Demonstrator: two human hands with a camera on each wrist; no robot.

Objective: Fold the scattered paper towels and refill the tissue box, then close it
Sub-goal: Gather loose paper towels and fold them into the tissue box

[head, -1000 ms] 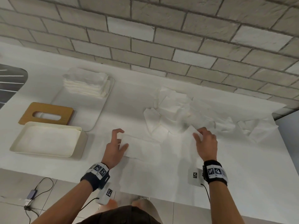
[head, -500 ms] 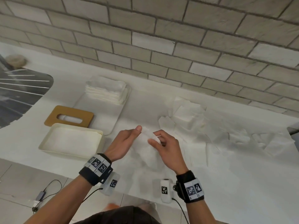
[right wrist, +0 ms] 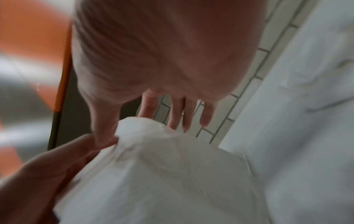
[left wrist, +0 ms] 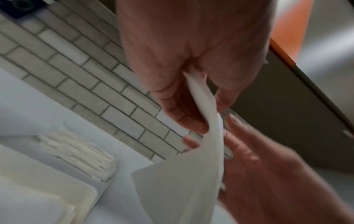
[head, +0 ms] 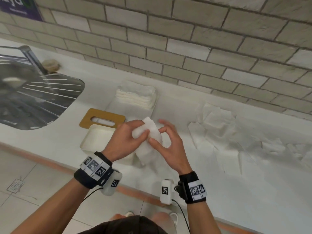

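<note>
Paper towel (head: 152, 132), one sheet of it, is held up off the surface (head: 253, 191) between both hands, nearest the person, probably so that its edges can be brought together in the air before it is laid down. The left hand (head: 125, 141) pinches the upper part of the sheet between thumb and curled fingers; the left wrist view shows the towel (left wrist: 201, 106) running out of that pinch and hanging down in a loose curve. The right hand (head: 168, 144) has its thumb against the lower part of the sheet, while the other fingers spread fairly straight behind it, as the right wrist view shows; it seems to steady and guide the fold more than to clamp it.

Just beyond the left hand, partly hidden by it, stands the open tissue box (head: 96, 139), a cream tray with nothing visible in the part that shows. Its tan lid (head: 87, 118), with a long slot, lies flat on the surface touching the box's far edge, set aside so the box can be filled. Farther back a pile of folded towels (head: 135, 96) sits on the far end of a white tray (head: 154, 103), likely a staging spot for finished sheets. To the right, loose towels (head: 217, 122) lie scattered and overlapping, waiting their turn. A steel sink (head: 33, 98) is at the far left, and a brick wall (head: 185, 39) closes the scene.
</note>
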